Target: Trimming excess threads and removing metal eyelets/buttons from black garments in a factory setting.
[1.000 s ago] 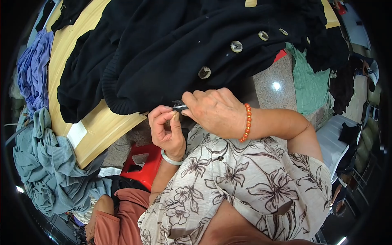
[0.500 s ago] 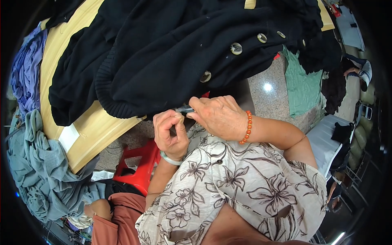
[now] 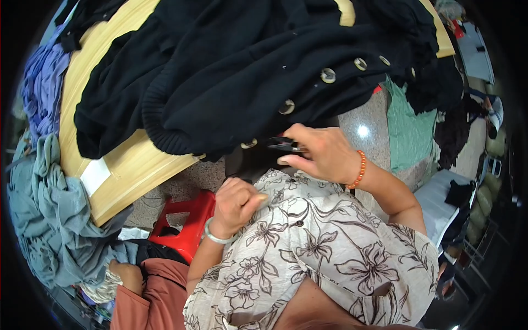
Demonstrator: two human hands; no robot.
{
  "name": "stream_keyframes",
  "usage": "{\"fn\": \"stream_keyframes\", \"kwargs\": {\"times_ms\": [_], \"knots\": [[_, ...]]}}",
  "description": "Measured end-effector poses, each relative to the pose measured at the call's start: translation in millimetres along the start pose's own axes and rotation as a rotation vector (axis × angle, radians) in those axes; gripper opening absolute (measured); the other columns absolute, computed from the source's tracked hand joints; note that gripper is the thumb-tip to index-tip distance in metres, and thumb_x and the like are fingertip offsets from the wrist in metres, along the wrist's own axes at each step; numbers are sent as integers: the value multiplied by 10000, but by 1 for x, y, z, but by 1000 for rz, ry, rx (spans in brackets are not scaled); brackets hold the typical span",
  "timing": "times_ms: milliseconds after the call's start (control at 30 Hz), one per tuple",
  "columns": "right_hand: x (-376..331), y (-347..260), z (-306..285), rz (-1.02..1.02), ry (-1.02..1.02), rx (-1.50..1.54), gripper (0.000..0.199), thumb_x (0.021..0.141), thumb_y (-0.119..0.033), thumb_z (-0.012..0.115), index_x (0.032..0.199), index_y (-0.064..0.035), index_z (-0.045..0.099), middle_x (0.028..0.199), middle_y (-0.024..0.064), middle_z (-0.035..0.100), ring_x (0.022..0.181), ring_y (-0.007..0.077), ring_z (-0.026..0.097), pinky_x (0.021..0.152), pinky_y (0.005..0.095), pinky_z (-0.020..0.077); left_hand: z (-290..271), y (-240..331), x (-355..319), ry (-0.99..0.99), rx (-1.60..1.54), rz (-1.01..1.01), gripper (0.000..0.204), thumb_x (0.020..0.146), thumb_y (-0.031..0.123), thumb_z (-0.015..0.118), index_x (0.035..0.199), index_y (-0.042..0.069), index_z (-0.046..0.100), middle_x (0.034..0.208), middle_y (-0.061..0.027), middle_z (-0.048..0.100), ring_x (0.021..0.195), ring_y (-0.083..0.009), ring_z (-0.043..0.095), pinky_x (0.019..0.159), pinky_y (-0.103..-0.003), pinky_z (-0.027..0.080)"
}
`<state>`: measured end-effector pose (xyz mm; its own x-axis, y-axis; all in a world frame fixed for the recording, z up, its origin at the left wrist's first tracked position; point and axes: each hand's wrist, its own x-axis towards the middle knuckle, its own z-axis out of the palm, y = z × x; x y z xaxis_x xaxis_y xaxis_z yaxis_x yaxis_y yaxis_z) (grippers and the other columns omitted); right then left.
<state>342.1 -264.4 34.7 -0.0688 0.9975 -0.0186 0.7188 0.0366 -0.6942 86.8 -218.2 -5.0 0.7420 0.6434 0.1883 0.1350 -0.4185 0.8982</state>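
Observation:
A black knitted cardigan (image 3: 231,93) with ribbed edging and several large marbled buttons lies over the wooden table and hangs past its near edge. Just below its front edge, near one button (image 3: 249,143), my right hand (image 3: 324,157) grips a small pair of dark thread snips (image 3: 285,144), pointing left. My left hand (image 3: 237,204) is closed against the front of my flowered shirt, apart from the cardigan. Its fingers are curled with the thumb pressed in; whatever it may pinch is too small to make out.
The pale wooden table (image 3: 137,184) carries a white paper slip (image 3: 95,177). Grey-blue knitwear (image 3: 52,214) and purple knitwear (image 3: 43,88) are heaped at the left. A red stool (image 3: 184,223) stands below, beside a person in a rust sleeve (image 3: 151,291). Green cloth (image 3: 410,126) hangs at the right.
My hands have parted: the left dropped toward my shirt and closed, while the right moved right with the snips. The cardigan sits slightly further right in view, and a button at its lower edge now shows.

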Motion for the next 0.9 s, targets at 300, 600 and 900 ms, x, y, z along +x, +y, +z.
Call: {"fn": "stream_keyframes", "kwargs": {"times_ms": [300,600,900], "knots": [[41,-7,34,-296,228,-218,352,657,-55,756,993,-90,656,876,31,577,610,196,619,543,316,491,-23,-22,26,566,619,-14,352,717,-5,798,1012,23,609,1057,-160,586,890,-324,590,762,-373,485],[80,-14,-35,55,32,773,152,928,-84,634,1003,45,664,874,18,681,794,40,609,741,194,501,-64,2,61,465,-144,-85,268,778,-84,686,1016,2,598,937,-17,528,755,-60,500,651,-190,412],[88,-9,-44,115,-30,910,190,943,-136,633,1047,19,668,867,10,672,790,27,585,675,167,461,-67,7,68,442,-189,-5,527,728,-129,568,1241,-16,530,1048,-34,489,903,-79,499,762,-182,418]]}}
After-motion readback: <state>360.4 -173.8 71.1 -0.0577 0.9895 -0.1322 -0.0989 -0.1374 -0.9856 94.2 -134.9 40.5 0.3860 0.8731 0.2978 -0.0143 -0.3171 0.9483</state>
